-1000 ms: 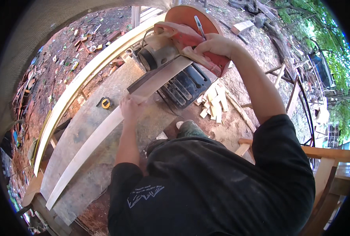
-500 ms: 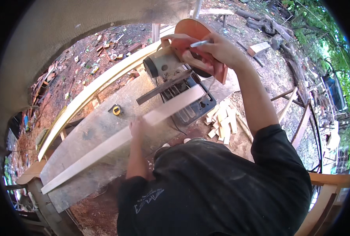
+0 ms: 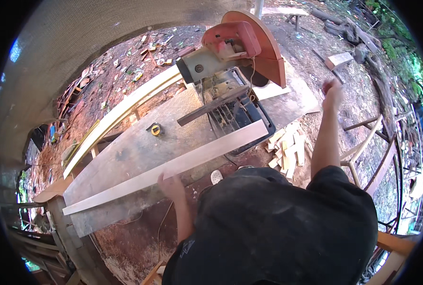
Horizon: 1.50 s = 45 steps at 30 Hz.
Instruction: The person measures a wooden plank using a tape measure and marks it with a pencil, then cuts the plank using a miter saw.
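Left hand [image 3: 171, 184] on plank [image 3: 166, 167]; right hand [image 3: 333, 90] blurred.

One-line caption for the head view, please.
Left hand rests on a long pale board on the workbench beside a chop saw; right hand raised, empty.

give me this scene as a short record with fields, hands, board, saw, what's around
left hand: rests on the long pale board, at its near edge
right hand: raised in the air to the right of the saw, holding nothing
board: lies across the grey workbench, right end at the saw's base
chop saw: orange guard, head raised
tape measure: yellow and black, on the bench
wood offcuts: piled on the ground by the saw
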Each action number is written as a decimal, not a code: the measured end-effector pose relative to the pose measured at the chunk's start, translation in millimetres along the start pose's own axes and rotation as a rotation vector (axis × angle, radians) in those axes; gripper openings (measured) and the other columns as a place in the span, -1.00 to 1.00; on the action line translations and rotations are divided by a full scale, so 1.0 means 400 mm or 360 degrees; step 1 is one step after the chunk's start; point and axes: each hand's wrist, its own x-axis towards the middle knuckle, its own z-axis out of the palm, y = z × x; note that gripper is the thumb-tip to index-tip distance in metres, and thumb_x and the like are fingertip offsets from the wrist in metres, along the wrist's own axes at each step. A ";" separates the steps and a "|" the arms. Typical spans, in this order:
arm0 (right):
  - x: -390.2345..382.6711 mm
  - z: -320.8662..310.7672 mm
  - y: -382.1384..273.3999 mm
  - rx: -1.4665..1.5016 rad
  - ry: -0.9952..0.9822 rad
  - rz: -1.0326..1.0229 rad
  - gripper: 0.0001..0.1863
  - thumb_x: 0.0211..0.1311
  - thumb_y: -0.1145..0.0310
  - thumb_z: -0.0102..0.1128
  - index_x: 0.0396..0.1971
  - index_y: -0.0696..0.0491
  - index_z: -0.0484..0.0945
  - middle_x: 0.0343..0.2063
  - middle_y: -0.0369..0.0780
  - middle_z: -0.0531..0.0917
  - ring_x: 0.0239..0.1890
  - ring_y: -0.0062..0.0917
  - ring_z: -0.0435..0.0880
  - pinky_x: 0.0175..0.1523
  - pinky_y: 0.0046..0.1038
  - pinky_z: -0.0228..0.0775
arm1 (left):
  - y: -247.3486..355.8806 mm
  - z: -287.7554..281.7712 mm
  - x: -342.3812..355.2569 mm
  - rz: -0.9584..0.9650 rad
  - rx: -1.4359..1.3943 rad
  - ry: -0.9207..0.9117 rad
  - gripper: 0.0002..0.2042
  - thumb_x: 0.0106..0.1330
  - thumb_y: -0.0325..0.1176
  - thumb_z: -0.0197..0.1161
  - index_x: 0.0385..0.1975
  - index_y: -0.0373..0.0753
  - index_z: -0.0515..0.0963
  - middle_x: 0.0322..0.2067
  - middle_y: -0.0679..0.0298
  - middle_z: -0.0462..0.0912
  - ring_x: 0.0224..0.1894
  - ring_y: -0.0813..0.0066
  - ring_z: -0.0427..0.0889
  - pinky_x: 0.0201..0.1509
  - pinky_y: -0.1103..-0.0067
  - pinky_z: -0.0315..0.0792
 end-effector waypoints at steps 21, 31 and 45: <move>-0.081 0.149 0.628 -0.0148 -0.0306 0.1105 -0.80 0.25 0.28 0.10 -0.34 0.12 0.53 -0.43 -0.21 0.61 -0.48 -0.44 0.61 -0.43 -0.39 0.49 | -0.254 -0.159 -0.597 -0.1218 0.0589 -0.1077 -0.61 0.02 -0.19 0.33 -0.51 -0.54 0.58 -0.68 0.04 0.58 -0.50 0.39 0.59 -0.35 0.32 0.41; -0.006 -0.590 0.727 -0.0146 -0.0246 0.0717 -0.73 0.38 0.16 0.00 -0.16 0.06 0.48 -0.44 -0.38 0.50 -0.42 -0.60 0.44 -0.33 -0.55 0.33 | -0.170 -0.098 -0.403 -0.1820 -0.0557 -0.0312 -0.83 0.21 -0.29 0.29 -0.47 -0.21 0.47 -0.64 0.44 0.40 -0.66 0.63 0.35 -0.67 0.59 0.24; -0.566 -0.399 0.587 -0.0469 -0.1157 0.1571 -0.59 0.34 -0.04 0.00 -0.16 0.04 0.43 -0.41 -0.29 0.56 -0.47 -0.55 0.50 -0.34 -0.45 0.35 | -0.136 0.130 0.006 -0.1996 -0.2258 0.0109 -0.70 0.22 -0.27 0.24 -0.08 -0.19 0.44 -0.17 0.26 0.48 -0.11 0.31 0.50 -0.11 0.35 0.49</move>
